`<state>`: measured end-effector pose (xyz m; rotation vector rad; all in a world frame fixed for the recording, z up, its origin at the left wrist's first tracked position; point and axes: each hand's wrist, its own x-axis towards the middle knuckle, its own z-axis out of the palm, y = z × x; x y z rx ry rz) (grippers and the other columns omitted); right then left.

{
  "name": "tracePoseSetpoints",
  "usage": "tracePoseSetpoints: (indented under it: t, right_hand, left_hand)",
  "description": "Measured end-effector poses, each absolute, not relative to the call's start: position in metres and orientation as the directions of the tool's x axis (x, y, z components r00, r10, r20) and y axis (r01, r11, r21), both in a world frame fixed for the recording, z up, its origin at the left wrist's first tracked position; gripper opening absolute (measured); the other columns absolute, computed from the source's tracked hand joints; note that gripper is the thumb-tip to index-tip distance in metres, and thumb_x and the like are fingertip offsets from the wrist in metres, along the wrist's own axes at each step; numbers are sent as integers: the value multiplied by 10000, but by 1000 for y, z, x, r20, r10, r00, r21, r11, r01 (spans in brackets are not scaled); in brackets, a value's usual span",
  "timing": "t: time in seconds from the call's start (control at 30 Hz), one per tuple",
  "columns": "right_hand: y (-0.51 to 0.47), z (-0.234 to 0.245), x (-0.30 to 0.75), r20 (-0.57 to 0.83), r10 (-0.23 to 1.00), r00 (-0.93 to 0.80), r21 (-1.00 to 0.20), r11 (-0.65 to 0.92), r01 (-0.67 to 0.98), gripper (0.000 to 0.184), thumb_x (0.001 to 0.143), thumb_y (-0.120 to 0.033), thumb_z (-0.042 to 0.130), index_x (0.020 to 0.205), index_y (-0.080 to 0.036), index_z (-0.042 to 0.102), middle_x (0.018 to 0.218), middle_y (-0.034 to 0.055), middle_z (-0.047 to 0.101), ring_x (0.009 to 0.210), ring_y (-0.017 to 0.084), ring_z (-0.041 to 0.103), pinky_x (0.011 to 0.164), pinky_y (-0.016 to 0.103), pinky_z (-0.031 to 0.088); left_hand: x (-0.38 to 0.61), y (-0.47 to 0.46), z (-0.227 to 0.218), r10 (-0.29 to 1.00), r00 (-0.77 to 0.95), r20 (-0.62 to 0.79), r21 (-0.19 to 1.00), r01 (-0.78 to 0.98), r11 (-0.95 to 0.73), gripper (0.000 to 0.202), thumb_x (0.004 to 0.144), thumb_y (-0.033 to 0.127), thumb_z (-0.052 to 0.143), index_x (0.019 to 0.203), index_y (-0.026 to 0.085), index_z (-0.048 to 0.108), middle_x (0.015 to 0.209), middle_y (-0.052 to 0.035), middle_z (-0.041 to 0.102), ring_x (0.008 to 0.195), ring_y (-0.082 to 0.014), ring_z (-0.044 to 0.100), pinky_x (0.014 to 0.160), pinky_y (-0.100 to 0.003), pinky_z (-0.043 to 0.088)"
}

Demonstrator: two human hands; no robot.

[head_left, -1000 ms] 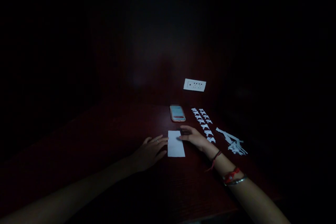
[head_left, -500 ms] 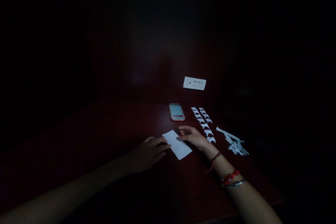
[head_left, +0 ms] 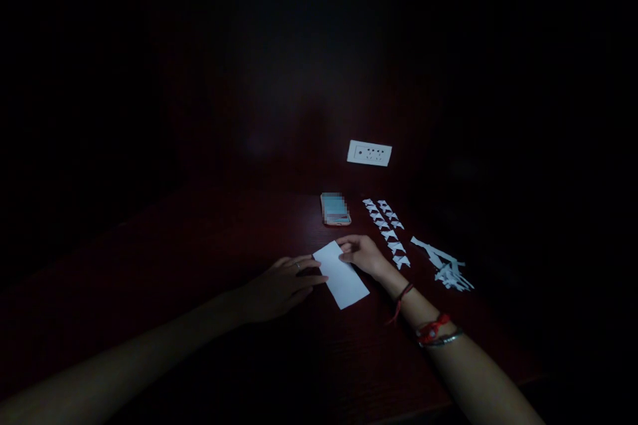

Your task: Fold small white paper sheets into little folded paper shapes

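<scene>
A white rectangular sheet of paper point(head_left: 343, 281) is in front of me on the dark red-brown table point(head_left: 239, 232). My right hand point(head_left: 366, 257) pinches its far right edge, thumb on top and fingers partly hidden behind it. From the other side, my left hand point(head_left: 286, 284), with a ring on one finger, reaches to the left edge. Its fingers are stretched out and slightly apart, the tips touching the paper. Just right of my right hand lie two rows of small folded white paper pieces point(head_left: 387, 235).
A phone point(head_left: 335, 210) with a lit, pixelated screen lies beyond the sheet. Loose white paper strips point(head_left: 451, 275) are heaped at the right. A white socket panel point(head_left: 369, 153) is on the wall behind. Everything around is very dark.
My right hand has closed on the far right edge of the paper. The sheet has shifted slightly right, and the left fingers have followed it.
</scene>
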<state>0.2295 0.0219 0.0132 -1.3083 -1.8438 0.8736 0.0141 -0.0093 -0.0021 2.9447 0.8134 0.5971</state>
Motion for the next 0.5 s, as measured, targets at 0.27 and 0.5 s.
tracePoseSetpoints:
  t: [0.27,0.5]
  right_hand:
    - [10,17,233,367,663,-652,-360,748,557,297,699,-54,433,915,-166,603,938,31,592,848,119,536,802,221,380]
    - [6,20,238,365,623,-692,-341,781,523,287,715,-61,441,943,-158,586,953,39,587,864,121,537,800,233,390]
  left_hand:
    - [15,-6,-7,560,748,356,89,570,-817,342,835,285,355,1176,282,368,1226,1,380,1145,-210,281,901,-366,253]
    - [14,-6,-7,565,751,342,56,584,-810,338,836,288,346,1173,288,365,1219,-2,383,1117,-209,322,890,-375,275]
